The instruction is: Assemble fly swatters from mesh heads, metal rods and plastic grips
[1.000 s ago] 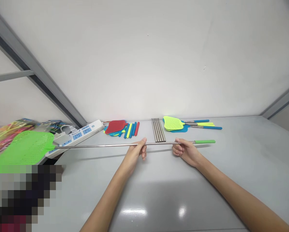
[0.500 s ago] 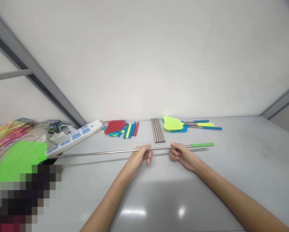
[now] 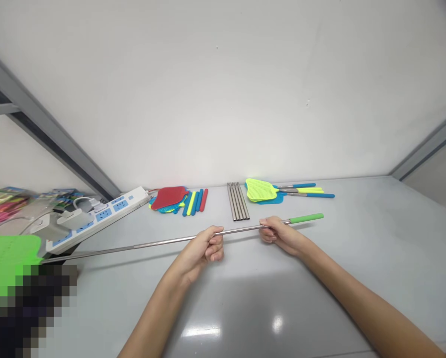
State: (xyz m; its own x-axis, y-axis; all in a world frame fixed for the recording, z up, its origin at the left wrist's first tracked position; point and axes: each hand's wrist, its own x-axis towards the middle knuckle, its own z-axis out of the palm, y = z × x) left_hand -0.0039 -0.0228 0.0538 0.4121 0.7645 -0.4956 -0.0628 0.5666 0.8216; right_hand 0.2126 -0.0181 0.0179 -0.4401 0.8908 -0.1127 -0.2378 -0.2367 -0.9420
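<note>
A green fly swatter with an extended telescopic metal rod (image 3: 159, 243) stretches across the view above the table. Its green head (image 3: 12, 253) is at the far left, cut off by the frame edge, and its green handle (image 3: 307, 218) points right. My left hand (image 3: 205, 247) is closed around the middle of the rod, thumb along the top. Close to the handle, my right hand (image 3: 280, 235) pinches the rod just left of the green grip.
Along the wall lie red and blue swatter heads (image 3: 168, 198), several coloured handles (image 3: 196, 202), several metal rods (image 3: 238, 201) and assembled swatters (image 3: 262, 190). A power strip (image 3: 103, 216) with plugs and plastic-bagged items (image 3: 6, 204) sit at the left.
My left hand has shifted left along the rod and curled its fingers in. The swatter's head now sits lower and further left. The whole view has turned slightly.
</note>
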